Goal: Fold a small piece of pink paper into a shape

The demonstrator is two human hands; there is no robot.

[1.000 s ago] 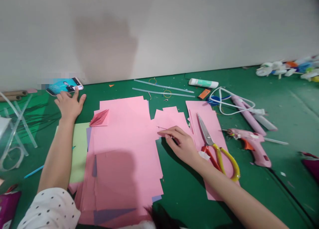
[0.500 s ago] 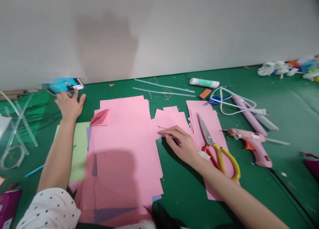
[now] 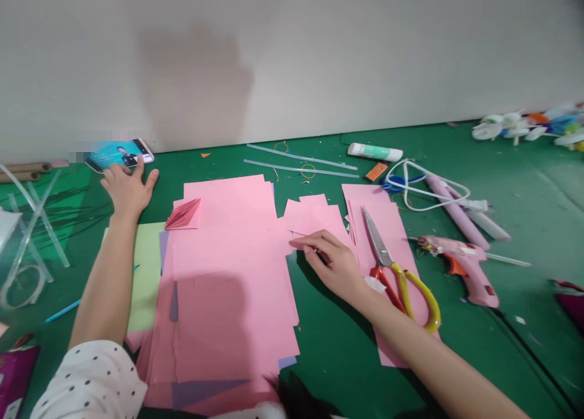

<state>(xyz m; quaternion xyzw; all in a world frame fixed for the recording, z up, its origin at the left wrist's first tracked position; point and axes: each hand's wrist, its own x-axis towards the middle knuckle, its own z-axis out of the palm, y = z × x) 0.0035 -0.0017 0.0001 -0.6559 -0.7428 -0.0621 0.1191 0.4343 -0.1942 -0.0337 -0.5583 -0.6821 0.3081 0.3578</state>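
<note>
Head cam: both hands are working a table full of pink paper.
Left hand (image 3: 128,191) is lying flat, fingers spread, touching the phone (image 3: 118,155); right hand (image 3: 335,264) is pinching a small pink paper piece (image 3: 312,217) (scissors (image 3: 395,270) sitting just beside it).

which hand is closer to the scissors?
Right. The right hand rests on pink paper just left of the scissors; the left hand is far across, at the phone.
</note>
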